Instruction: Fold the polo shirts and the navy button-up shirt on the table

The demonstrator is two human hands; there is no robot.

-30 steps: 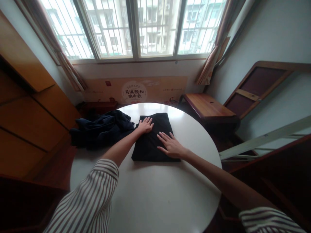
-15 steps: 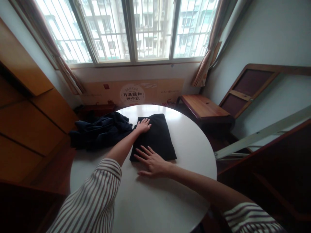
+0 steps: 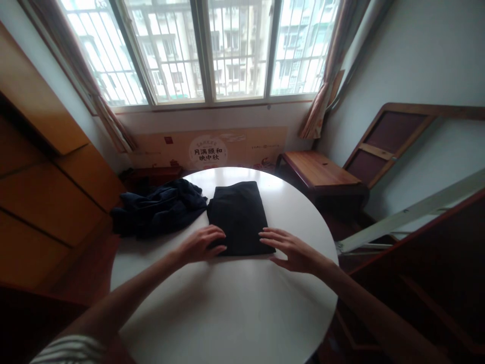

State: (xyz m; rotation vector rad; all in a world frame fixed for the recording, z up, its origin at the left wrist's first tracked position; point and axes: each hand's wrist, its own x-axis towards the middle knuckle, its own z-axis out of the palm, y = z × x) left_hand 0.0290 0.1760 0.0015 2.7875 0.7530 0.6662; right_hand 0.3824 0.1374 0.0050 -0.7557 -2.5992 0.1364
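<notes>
Daylight from the barred window (image 3: 207, 55) falls across a round white table (image 3: 235, 308), and from where I stand it glares on the far rim. Both of the person's hands are over the near end of a folded black cloth (image 3: 240, 215), which lies flat around the middle of the tabletop. The left hand (image 3: 203, 242) covers its near left corner, open, fingers loosely bent and thumb apart; I can't tell whether it pinches any fabric. The right hand (image 3: 294, 248) is open too, fingertips at the right edge by the other near corner, touching or just above, I can't say.

I'd judge the cloth light and soft, nothing to break, but limp enough for its layers to slide or fan out if only the top one were caught. The left edge has a step in it, so the layers may not line up there. Best hold, to my mind: fingers slipped under both sides, thumbs on top, all the layers together.

Just beyond its left edge slumps a crumpled dark blue garment (image 3: 159, 210). Further off, a low wooden bench (image 3: 322, 169) stands past the table on the right.
</notes>
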